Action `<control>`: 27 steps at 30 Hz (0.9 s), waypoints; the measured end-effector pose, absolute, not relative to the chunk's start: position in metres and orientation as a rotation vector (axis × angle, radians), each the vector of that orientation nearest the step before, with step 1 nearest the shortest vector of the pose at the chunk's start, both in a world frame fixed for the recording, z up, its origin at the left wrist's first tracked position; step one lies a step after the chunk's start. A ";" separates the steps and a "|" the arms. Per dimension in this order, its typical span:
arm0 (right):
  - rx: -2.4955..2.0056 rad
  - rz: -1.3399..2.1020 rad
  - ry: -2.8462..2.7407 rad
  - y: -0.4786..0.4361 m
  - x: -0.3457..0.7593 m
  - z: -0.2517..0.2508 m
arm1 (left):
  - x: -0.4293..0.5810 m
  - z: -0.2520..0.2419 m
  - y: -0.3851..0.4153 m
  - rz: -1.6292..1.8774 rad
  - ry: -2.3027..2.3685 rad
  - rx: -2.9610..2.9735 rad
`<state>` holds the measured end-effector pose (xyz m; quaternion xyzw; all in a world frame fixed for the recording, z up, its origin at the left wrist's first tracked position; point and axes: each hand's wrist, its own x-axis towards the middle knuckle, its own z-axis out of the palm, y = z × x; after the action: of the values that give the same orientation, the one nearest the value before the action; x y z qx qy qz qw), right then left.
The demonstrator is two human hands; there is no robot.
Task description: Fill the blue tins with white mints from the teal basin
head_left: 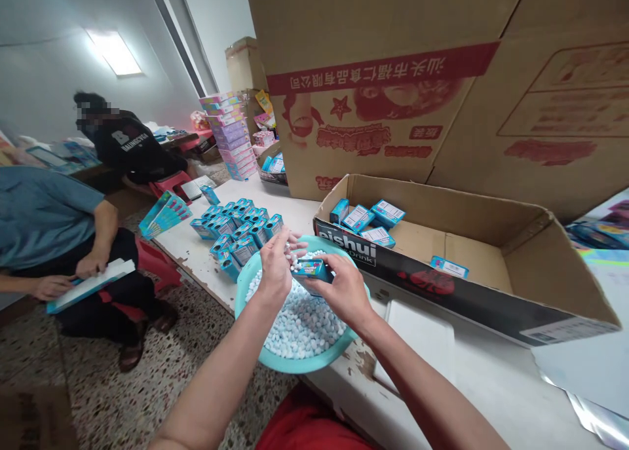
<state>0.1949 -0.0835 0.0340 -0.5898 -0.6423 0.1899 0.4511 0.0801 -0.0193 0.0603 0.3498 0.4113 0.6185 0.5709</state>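
You read "eishui" and "Drink" on the two-o'clock carton (481,306), inverted "汕头市福仁食品有限公司" on the one-o'clock cardboard box (373,40), "B" on the ten-o'clock shirt (132,150).

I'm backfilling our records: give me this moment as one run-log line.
left hand: cupping white pellets | right hand: holding blue box above teal basin | basin: pellets inside | open carton: blue boxes inside

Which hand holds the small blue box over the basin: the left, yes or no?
No, the right hand holds the small blue box, while the left hand holds pale pellets.
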 end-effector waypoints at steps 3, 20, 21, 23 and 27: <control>-1.400 0.444 -1.563 -0.087 0.194 0.036 | 0.079 0.064 -0.021 1.477 0.939 0.830; -1.454 0.474 -1.501 -0.087 0.194 0.030 | 0.087 0.065 -0.022 1.440 0.963 0.881; -1.437 0.489 -1.484 -0.088 0.194 0.030 | 0.087 0.066 -0.024 1.444 0.948 0.886; -1.390 0.524 -1.441 -0.090 0.195 0.030 | 0.089 0.070 -0.027 1.458 0.907 0.903; -1.292 0.583 -1.349 -0.093 0.198 0.026 | 0.093 0.081 -0.034 1.510 0.801 0.974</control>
<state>0.1979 -0.0931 0.0258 -0.5480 -0.5717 0.2470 0.5584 0.0926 -0.0343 0.0807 0.4120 0.3389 0.6391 0.5540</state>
